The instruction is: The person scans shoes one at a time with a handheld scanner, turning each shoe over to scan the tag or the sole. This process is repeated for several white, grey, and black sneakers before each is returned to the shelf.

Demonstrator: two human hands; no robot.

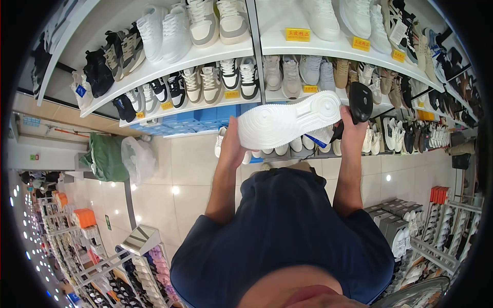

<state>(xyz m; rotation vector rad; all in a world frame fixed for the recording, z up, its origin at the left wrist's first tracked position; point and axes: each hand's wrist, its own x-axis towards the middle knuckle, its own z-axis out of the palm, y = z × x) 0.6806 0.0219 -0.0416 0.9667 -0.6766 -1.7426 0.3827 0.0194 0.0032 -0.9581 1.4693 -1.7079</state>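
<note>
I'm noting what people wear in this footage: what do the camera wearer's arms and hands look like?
The dark navy top has short, loose, plain sleeves, with no print or marking visible on them. Below these, the forearms are bare. The left hand and right hand are ungloved, and no watch or bracelet shows.

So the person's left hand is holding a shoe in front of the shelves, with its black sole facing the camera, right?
Not quite: the sole is white, not black, as the head view shows. The left hand does hold the shoe in front of the shelves, sole facing the camera.
</note>
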